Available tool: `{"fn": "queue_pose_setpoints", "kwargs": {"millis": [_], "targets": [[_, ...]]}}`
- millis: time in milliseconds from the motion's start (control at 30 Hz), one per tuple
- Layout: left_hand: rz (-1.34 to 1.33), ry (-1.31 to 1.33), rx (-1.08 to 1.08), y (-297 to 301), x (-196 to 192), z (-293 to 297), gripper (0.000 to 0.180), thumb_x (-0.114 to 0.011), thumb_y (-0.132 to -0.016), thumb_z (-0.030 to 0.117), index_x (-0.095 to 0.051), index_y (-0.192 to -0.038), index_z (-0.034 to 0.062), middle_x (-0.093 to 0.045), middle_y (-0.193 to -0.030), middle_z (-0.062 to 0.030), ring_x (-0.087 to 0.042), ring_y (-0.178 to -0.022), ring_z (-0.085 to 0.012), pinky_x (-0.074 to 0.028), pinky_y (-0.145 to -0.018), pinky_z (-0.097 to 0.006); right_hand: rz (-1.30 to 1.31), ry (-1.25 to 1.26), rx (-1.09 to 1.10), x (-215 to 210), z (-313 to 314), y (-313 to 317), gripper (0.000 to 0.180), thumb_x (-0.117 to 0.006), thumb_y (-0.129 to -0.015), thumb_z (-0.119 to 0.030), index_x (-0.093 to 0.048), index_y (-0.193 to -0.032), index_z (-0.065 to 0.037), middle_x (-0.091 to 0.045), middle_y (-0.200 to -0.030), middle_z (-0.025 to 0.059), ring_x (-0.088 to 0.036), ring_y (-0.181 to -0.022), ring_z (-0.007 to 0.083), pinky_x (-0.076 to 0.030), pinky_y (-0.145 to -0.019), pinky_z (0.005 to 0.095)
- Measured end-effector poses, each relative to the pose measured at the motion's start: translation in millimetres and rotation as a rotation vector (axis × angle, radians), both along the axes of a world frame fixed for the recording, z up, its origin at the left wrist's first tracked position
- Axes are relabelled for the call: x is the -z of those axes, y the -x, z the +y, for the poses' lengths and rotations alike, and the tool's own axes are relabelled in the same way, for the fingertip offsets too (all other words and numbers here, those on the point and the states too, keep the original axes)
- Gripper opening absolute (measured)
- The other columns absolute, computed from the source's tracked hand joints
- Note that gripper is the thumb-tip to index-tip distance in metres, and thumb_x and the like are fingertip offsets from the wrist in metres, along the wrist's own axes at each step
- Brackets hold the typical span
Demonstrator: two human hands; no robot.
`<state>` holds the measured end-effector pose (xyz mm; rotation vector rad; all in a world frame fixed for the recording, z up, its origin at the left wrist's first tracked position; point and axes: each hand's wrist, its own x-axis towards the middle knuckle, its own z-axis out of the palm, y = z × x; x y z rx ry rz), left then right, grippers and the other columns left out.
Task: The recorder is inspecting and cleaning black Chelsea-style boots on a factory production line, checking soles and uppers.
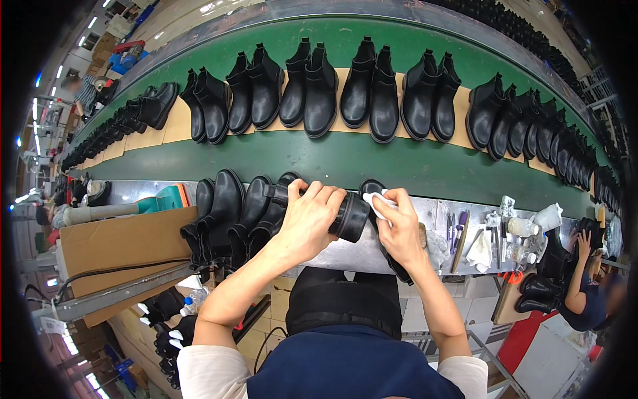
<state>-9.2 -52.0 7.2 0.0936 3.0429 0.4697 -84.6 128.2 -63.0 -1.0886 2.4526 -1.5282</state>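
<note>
My left hand (pixel 309 223) grips the black boot (pixel 345 216) over the tabletop (pixel 432 216) edge; right hand (pixel 399 229) pinches a white cloth (pixel 375 201). Risk: boot slips, toppling adjacent boots (pixel 226 213).

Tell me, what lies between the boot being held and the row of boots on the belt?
In the head view, only a bare strip of green belt lies between the held boot, gripped by the left hand, and the row of black boots on tan sheets.

Single head-worn fisheye view, steeply downward and close over the workbench (pixel 372 256), green conveyor (pixel 345 163) beyond.
</note>
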Motion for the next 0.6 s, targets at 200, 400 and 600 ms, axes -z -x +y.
{"fn": "queue_pose_setpoints", "kwargs": {"millis": [200,400,600], "targets": [[-0.036,-0.051,-0.045,-10,-1,-1,0.072,-0.082,-0.052,0.016,-0.052,-0.115,0.0012,-0.057,-0.111,-0.0089,-0.05,-0.105,-0.0233,-0.027,-0.094,-0.045,-0.037,0.031,0.05,-15,14,-11,0.036,-0.055,-0.063,0.01,-0.065,-0.095,-0.002,-0.053,-0.092,0.016,-0.056,-0.082,0.0307,-0.046,-0.071,0.0386],[-0.01,-0.041,-0.036,-15,0,5,0.072,-0.082,-0.052,0.015,-0.051,-0.115,0.0018,-0.057,-0.112,-0.009,-0.05,-0.107,-0.0233,-0.027,-0.093,-0.046,0.217,0.007,-0.085,-22,5,-15,0.035,-0.058,-0.058,0.008,-0.066,-0.09,-0.005,-0.053,-0.087,0.0136,-0.054,-0.078,0.0295,-0.045,-0.068,0.0387],[0.01,-0.009,-0.038,-22,8,8,0.074,-0.082,-0.05,0.017,-0.05,-0.116,0.0056,-0.056,-0.114,-0.0056,-0.051,-0.104,-0.021,-0.025,-0.093,-0.045,0.097,0.047,-0.027,-9,18,-9,0.037,-0.056,-0.056,0.008,-0.066,-0.089,-0.005,-0.054,-0.087,0.0139,-0.054,-0.077,0.0304,-0.044,-0.067,0.0374]]}}
